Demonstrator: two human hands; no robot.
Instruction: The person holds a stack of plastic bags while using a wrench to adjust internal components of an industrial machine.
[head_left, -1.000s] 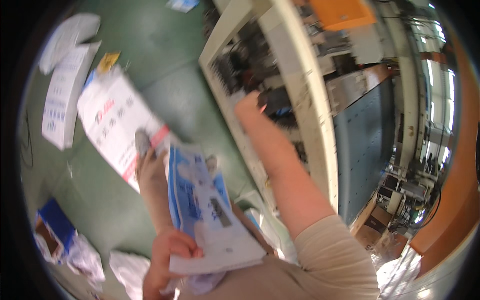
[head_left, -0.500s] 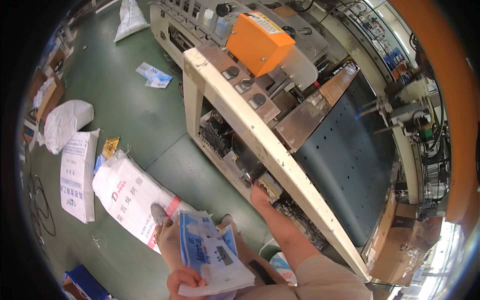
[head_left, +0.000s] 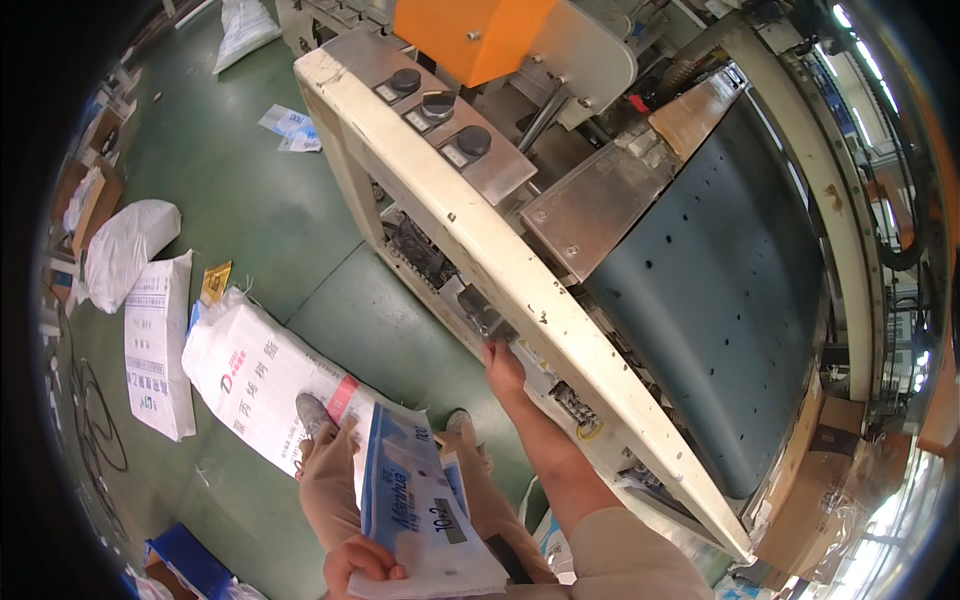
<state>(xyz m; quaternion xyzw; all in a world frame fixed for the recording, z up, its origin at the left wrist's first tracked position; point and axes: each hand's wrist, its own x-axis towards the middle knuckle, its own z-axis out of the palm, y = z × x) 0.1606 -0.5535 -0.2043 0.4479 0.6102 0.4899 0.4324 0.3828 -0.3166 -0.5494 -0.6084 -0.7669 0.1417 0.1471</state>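
Observation:
My left hand (head_left: pixel 362 566) is closed on the lower edge of a flat white-and-blue printed plastic bag (head_left: pixel 418 515), which hangs in front of my legs; it may be more than one layer. My right hand (head_left: pixel 504 368) reaches under the cream machine frame (head_left: pixel 440 205). Its fingers are bent together at a small dark part with a metal end (head_left: pixel 484 312) on the lower rail. What those fingers grip is too small to make out.
Dark round knobs (head_left: pixel 470 143) sit on a metal panel below an orange cover (head_left: pixel 470 35). A perforated dark belt (head_left: pixel 715 290) slopes at the right, beside a cardboard box (head_left: pixel 815 500). White printed sacks (head_left: pixel 265 370) lie on the green floor, one under my foot.
My view has come closer to the machine, whose knobs now look larger. My right hand stays at the lower rail, and my left hand keeps hold of the printed bag.

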